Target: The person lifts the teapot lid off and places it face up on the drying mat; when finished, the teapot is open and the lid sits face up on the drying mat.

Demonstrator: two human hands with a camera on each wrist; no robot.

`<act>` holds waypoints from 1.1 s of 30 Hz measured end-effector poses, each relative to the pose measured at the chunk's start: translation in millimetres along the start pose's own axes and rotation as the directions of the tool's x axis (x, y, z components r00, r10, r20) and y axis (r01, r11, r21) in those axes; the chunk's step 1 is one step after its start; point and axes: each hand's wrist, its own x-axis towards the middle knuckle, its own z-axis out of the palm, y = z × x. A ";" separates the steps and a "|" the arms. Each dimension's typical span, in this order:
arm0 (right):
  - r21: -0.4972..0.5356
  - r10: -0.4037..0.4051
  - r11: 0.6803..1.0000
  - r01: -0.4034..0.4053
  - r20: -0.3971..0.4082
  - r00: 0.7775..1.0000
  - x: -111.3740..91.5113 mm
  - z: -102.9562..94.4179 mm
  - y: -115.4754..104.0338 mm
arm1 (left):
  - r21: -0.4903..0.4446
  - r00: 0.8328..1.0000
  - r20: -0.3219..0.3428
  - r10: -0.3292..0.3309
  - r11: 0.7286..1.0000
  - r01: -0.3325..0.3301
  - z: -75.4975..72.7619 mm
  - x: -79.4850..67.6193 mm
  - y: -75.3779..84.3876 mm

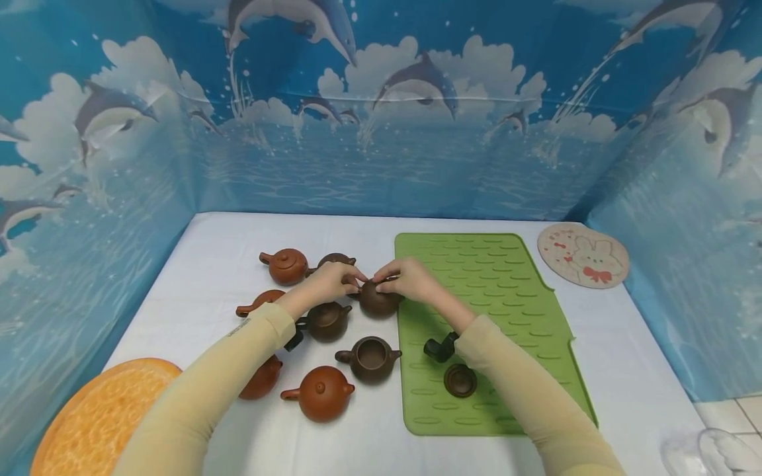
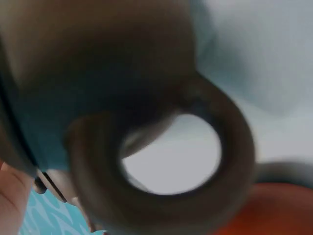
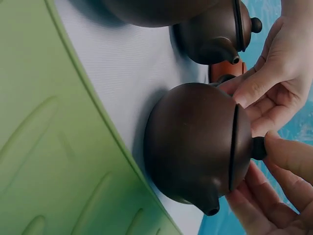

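A dark brown teapot (image 1: pixel 378 303) stands on the white table beside the green mat's left edge, its lid (image 3: pixel 243 147) seated on top. My right hand (image 1: pixel 411 281) pinches the lid's knob (image 3: pixel 259 148) between thumb and finger. On the handle side, my left hand (image 1: pixel 330 281) grips the teapot by its handle, thumb touching the body near the rim. The handle is mostly hidden by the fingers. Close to the left wrist camera, a dark teapot's loop handle (image 2: pixel 234 147) blurs across the view.
An open dark teapot (image 1: pixel 372 360) stands nearer me. A brown lid (image 1: pixel 460 380) lies on the green mat (image 1: pixel 488 264). Dark teapots, such as one (image 1: pixel 327 322), and reddish teapots, such as one (image 1: pixel 323 394), crowd the left. A rabbit mat (image 1: pixel 583 255) lies far right, an orange round (image 1: pixel 110 413) near left.
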 end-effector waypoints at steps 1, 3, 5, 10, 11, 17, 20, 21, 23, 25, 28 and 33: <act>-0.002 -0.004 1.000 0.004 0.000 1.000 0.3 0.0 0.8 | 0.000 1.000 -0.001 -0.003 1.000 0.003 0.2 -0.5 -0.2; -0.006 -0.004 1.000 0.004 -0.003 1.000 0.8 0.0 2.3 | -0.010 1.000 -0.004 -0.006 1.000 0.006 0.7 -1.3 -0.3; -0.010 -0.010 1.000 0.010 -0.005 1.000 1.0 0.0 3.9 | -0.023 1.000 -0.008 -0.009 1.000 0.009 1.1 -1.8 -0.4; -0.006 -0.021 1.000 0.021 -0.013 1.000 -0.6 0.6 5.2 | -0.029 1.000 -0.017 -0.006 1.000 0.005 2.8 -2.1 -1.1; -0.003 -0.024 1.000 0.024 -0.018 1.000 -0.9 1.0 5.3 | -0.026 1.000 -0.020 -0.005 1.000 0.004 3.1 -2.0 -1.3; -0.012 -0.032 0.999 0.031 -0.052 0.998 -0.9 3.6 8.2 | -0.019 1.000 -0.022 -0.012 1.000 0.012 4.2 -2.3 -1.9; 0.042 -0.011 0.999 0.013 -0.062 0.998 -1.0 2.8 11.0 | -0.011 1.000 -0.022 -0.012 1.000 0.012 4.3 -2.9 -1.7; 0.072 0.000 0.997 0.005 -0.064 0.998 -1.7 1.6 12.1 | -0.006 1.000 -0.023 -0.009 1.000 0.009 4.4 -3.0 -1.7; 0.160 0.036 0.987 -0.026 -0.063 0.997 -4.5 -1.8 13.0 | 0.002 1.000 -0.030 -0.002 1.000 0.002 4.3 -3.7 -2.3; 0.248 0.074 0.967 -0.057 -0.058 0.996 -9.9 -7.2 15.5 | 0.007 0.999 -0.035 0.005 1.000 -0.005 4.6 -3.9 -3.1; 0.401 0.123 0.910 -0.106 -0.016 0.992 -23.5 -18.3 23.6 | 0.012 0.999 -0.041 0.013 1.000 -0.012 5.5 -3.4 -4.3; 0.561 0.144 0.810 -0.170 0.091 0.985 -57.4 -36.4 51.8 | 0.024 0.999 -0.048 0.017 1.000 -0.016 7.4 -2.0 -6.2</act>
